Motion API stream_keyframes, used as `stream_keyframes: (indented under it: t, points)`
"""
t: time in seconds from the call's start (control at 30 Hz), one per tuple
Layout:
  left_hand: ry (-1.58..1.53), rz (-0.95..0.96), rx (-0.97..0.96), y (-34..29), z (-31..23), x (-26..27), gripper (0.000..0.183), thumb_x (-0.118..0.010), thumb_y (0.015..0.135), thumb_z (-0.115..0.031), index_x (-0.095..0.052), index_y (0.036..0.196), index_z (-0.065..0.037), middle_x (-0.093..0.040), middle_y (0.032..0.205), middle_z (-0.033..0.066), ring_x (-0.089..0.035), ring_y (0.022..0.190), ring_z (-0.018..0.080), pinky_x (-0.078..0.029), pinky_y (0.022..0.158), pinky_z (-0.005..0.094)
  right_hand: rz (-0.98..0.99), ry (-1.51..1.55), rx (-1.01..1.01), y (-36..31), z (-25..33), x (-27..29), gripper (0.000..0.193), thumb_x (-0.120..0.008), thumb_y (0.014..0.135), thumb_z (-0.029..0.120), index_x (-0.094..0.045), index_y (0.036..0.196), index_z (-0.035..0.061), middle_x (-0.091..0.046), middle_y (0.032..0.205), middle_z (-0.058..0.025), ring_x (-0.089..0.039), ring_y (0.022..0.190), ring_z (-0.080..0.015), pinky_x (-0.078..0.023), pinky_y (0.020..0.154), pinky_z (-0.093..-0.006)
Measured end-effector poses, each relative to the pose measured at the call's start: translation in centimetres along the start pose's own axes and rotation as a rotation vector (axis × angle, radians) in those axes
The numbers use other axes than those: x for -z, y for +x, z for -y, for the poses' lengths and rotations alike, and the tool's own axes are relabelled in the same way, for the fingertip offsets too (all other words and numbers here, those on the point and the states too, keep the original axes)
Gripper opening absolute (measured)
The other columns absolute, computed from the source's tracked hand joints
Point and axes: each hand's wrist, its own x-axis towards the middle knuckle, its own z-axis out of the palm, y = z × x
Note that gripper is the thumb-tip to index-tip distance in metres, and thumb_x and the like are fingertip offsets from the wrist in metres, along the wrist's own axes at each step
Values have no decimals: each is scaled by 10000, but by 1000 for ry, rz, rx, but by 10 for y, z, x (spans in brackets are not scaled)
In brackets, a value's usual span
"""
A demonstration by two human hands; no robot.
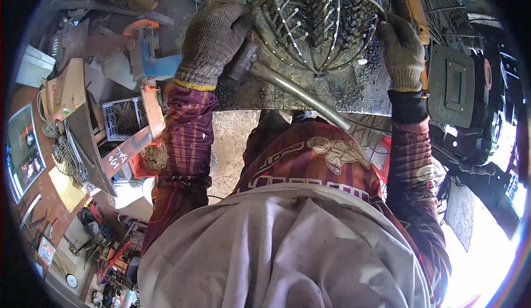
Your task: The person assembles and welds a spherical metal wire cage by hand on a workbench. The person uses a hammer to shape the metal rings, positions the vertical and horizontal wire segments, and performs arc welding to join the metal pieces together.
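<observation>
A round wire frame [334, 38] of thin bent metal rods, with small bead-like spots along them, lies on the dark worktable. Its ribs meet at a point on the near side. My left hand [213, 42], in a grey knitted glove with a yellow cuff edge, is closed at the left side of the hoop. At the opposite side, my right hand [402, 51], gloved too, has its fingers curled on the rim. Close to my left hand lies a hammer [298, 95]; its metal handle slants right, past the table's near edge.
The worktable [365, 95] is grimy and strewn with dark bits. Upright metal pins [293, 17] show through the frame. An orange bar [414, 9] and a grey plate [452, 85] are on the right. To the left are a blue clamp-like tool [152, 59] and a white plastic basket [124, 119].
</observation>
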Motion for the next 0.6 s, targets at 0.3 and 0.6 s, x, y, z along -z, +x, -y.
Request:
stream_keyframes:
  t: [0.3,0.6]
  points:
    - [7,-79,-22,-2,-3,-8,246,-634,956,-250,-709,1088,-57,-713,995,195,-695,920,378,-538,782,446,16,55,30,5,-3,4,260,-678,976,164,-699,1166,-12,-739,1063,-86,-673,936,-134,-528,837,-277]
    - [-47,-92,4,-3,0,-18,251,-658,950,-284,-724,1073,-76,-720,998,179,-691,932,388,-541,800,450,-15,-34,36,2,3,4,241,-669,969,141,-703,1158,-3,-736,1038,-86,-671,935,-135,-529,855,-282]
